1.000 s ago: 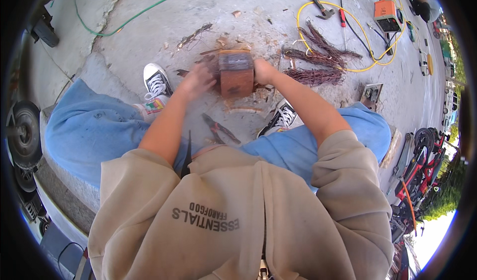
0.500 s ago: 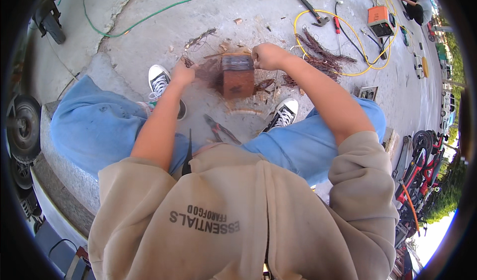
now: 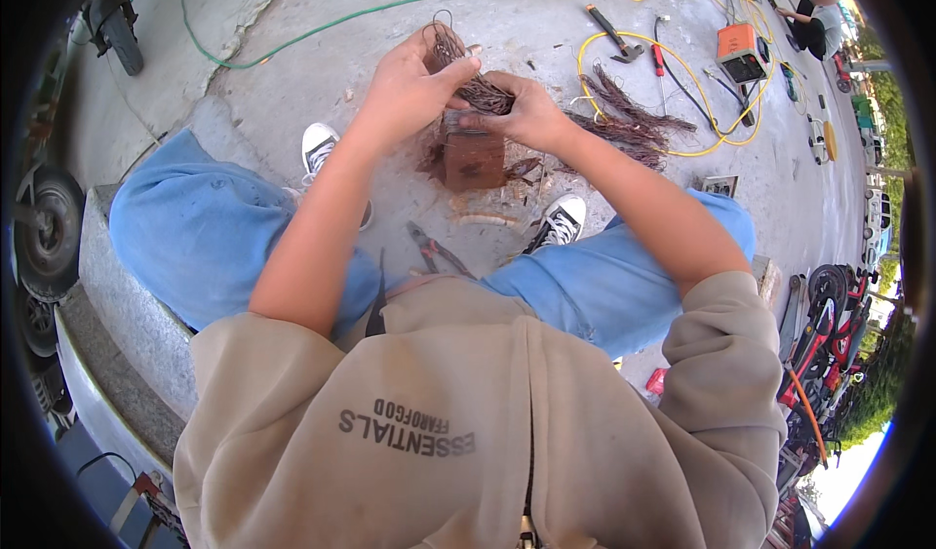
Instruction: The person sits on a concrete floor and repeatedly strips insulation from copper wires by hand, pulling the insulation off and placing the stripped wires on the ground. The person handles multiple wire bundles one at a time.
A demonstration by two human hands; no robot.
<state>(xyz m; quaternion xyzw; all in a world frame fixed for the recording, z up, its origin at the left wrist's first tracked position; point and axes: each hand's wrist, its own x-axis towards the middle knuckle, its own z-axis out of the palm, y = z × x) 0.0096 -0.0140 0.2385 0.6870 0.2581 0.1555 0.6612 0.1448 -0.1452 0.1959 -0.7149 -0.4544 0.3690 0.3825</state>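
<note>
Both my hands hold a tangled bundle of thin reddish-brown wire (image 3: 485,96). My left hand (image 3: 405,83) is closed round its far left part, where loose loops stick up past the fingers. My right hand (image 3: 528,115) grips the other end. Just below them a rusty, reddish-brown block (image 3: 475,162) stands on the ground between my shoes; the hands and wire hide its top. Brown debris lies round its base. Nearer to me are red-handled pliers (image 3: 436,253).
A heap of similar wire (image 3: 639,120) lies to the right. Beyond it are a hammer (image 3: 616,34), a red-handled screwdriver (image 3: 659,61), a yellow hose (image 3: 726,141) and an orange machine (image 3: 741,50). A green hose (image 3: 356,27) crosses the far ground. Another person (image 3: 817,24) crouches far right.
My hands, apart on either side of the block before, have come together above it. The wire is now gathered into a bundle between them. My left hand has moved up and right.
</note>
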